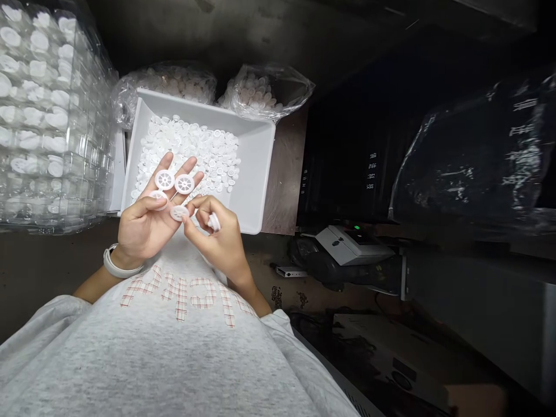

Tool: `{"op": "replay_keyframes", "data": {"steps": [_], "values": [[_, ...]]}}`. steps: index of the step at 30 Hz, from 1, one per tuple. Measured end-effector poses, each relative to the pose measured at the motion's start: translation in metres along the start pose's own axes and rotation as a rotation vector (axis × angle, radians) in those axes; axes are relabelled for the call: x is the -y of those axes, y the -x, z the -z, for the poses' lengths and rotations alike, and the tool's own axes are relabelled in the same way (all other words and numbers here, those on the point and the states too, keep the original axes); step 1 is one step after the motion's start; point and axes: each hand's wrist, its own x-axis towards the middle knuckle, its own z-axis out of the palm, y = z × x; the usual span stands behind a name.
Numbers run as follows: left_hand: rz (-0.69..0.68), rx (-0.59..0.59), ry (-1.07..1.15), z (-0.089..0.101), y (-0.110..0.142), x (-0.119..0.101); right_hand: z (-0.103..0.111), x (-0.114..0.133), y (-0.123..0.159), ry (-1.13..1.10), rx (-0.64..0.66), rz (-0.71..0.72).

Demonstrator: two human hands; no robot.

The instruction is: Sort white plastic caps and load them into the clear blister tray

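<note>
My left grip (pixel 145 229) is palm up above the near edge of the light grey rectangular plastic tray (pixel 256 174), with its fingers spread over the inside. It is grasping three round white plastic discs with spoked centres: two (pixel 164 180) lie side by side across my fingers, and the third is under my thumb. My right grip (pixel 221 243), just in front of the tray's near edge, is pinching a fourth round white spoked disc (pixel 179 213) between thumb and forefinger, over my left palm; I cannot tell if it touches the skin. A fifth white round piece (pixel 213 222) is tucked in the curled fingers of my right grip.

Inside the tray, a loose heap of small round white plastic pieces (pixel 217 156) covers the bottom toward the left. Two clear plastic bags (pixel 260 98) of pale pieces sit just behind the tray. Left of the tray rises a tall stack of clear plastic compartment packs (pixel 52 116) with white contents. The dark brown counter (pixel 284 174) shows right of the tray.
</note>
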Motion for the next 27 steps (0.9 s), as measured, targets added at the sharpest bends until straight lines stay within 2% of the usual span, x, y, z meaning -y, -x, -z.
{"op": "replay_keyframes", "data": {"steps": [2, 4, 8, 11, 16, 22, 27], "values": [[0.018, 0.001, 0.023, -0.0007, -0.0003, 0.0006, 0.0039, -0.0007, -0.0007, -0.005, -0.004, -0.083], [0.041, -0.014, 0.056, -0.0021, -0.0001, 0.0015, 0.0064, -0.0007, -0.0007, 0.026, -0.016, -0.099], [0.068, -0.059, 0.07, -0.0053, 0.0008, 0.0022, 0.0084, 0.0003, 0.0016, 0.148, -0.041, -0.008], [0.06, -0.063, 0.07, -0.006, 0.0015, 0.0017, 0.0093, 0.0005, 0.004, 0.223, -0.06, 0.008], [0.076, -0.054, 0.076, -0.0048, 0.0021, 0.0009, 0.011, 0.0018, 0.0058, 0.2, -0.087, 0.046], [0.113, -0.086, 0.104, -0.006, 0.0016, -0.0007, 0.0093, 0.0032, 0.0053, 0.189, -0.093, 0.229], [0.113, -0.061, 0.116, -0.0055, 0.0013, -0.0011, 0.0062, -0.0011, 0.0051, 0.226, -0.095, 0.334]]}}
